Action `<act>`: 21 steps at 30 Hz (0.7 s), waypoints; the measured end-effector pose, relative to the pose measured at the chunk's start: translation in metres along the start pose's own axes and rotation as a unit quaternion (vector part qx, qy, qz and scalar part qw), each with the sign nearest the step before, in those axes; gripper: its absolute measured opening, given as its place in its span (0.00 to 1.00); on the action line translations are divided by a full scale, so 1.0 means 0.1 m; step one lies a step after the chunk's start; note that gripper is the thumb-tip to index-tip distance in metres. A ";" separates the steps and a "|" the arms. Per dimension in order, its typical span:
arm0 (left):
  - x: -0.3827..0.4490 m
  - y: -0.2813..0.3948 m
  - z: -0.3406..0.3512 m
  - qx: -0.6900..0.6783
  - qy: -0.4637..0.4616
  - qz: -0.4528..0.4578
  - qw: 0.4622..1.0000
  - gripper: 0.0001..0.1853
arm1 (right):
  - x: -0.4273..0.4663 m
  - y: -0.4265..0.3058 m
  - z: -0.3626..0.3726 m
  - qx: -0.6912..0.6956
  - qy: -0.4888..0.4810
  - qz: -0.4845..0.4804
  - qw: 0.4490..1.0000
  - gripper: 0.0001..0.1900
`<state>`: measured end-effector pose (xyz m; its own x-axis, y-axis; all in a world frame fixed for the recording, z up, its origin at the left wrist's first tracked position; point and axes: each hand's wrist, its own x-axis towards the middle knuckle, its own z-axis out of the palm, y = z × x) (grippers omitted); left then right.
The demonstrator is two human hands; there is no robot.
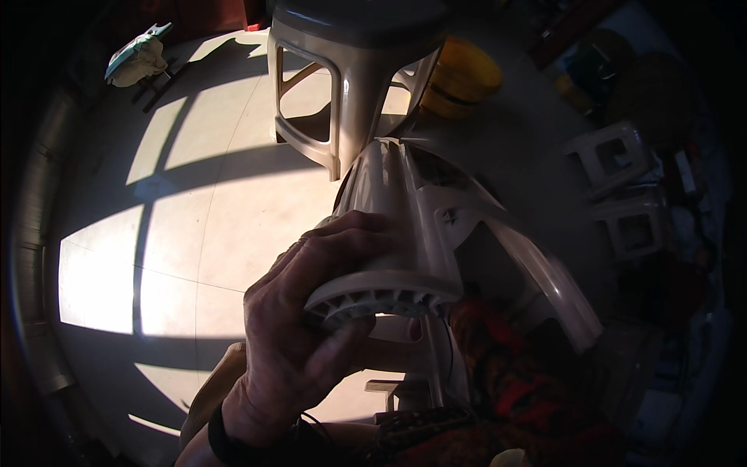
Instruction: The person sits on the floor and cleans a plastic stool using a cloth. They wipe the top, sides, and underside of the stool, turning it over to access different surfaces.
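A light plastic stool or chair lies tipped before me, its splayed legs reaching away and to the right. My left hand grips the ribbed, curved end of one broad leg part, fingers over the top and thumb beneath. My right hand is mostly hidden behind the plastic piece; only the dark red patterned sleeve shows clearly, running towards it, and what that hand holds cannot be told. Just beyond stands an upright plastic stool with a dark seat and open side panels.
A yellow bucket-like container stands behind the upright stool. Small plastic stools sit at the right. A cloth-covered object on a stand is at the upper left. Window light and shadows cross the floor.
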<state>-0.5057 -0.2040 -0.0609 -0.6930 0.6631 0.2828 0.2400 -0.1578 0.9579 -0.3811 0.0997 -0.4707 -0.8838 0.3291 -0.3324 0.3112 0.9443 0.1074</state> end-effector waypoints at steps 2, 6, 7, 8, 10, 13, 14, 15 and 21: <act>-0.01 0.01 0.00 -0.022 0.005 -0.009 1.000 0.22 | -0.07 0.01 -0.07 0.036 0.005 -0.010 0.999 0.11; -0.02 0.02 0.00 -0.015 0.007 -0.017 1.000 0.23 | -0.10 0.03 -0.10 0.115 0.044 -0.035 0.992 0.09; -0.02 0.01 0.00 -0.014 0.007 -0.014 1.000 0.23 | -0.09 0.04 -0.09 0.148 0.065 -0.026 0.986 0.10; -0.02 0.00 0.00 -0.013 0.009 -0.011 1.000 0.23 | -0.07 0.05 -0.08 0.182 0.086 -0.016 0.979 0.11; -0.02 -0.01 0.01 0.005 0.007 0.014 1.000 0.23 | -0.02 0.06 -0.05 0.249 0.128 0.002 0.960 0.13; -0.02 -0.02 0.01 0.028 0.002 0.017 0.999 0.23 | 0.05 0.09 0.02 0.279 0.153 -0.001 0.948 0.16; -0.02 -0.01 0.01 0.033 0.000 0.014 0.999 0.23 | 0.07 0.10 0.03 0.240 0.139 -0.023 0.960 0.16; -0.02 -0.01 0.01 0.035 -0.002 0.013 0.999 0.23 | 0.09 0.11 0.05 0.200 0.126 -0.047 0.971 0.16; -0.01 0.00 0.02 0.051 -0.003 0.018 0.999 0.25 | 0.14 0.06 0.02 0.127 0.088 -0.005 0.988 0.16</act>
<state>-0.5035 -0.2035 -0.0617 -0.6791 0.6621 0.3170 0.3327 -0.1074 0.9369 -0.3911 0.1105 -0.4762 -0.9275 0.3367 -0.1624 0.3596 0.9223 -0.1414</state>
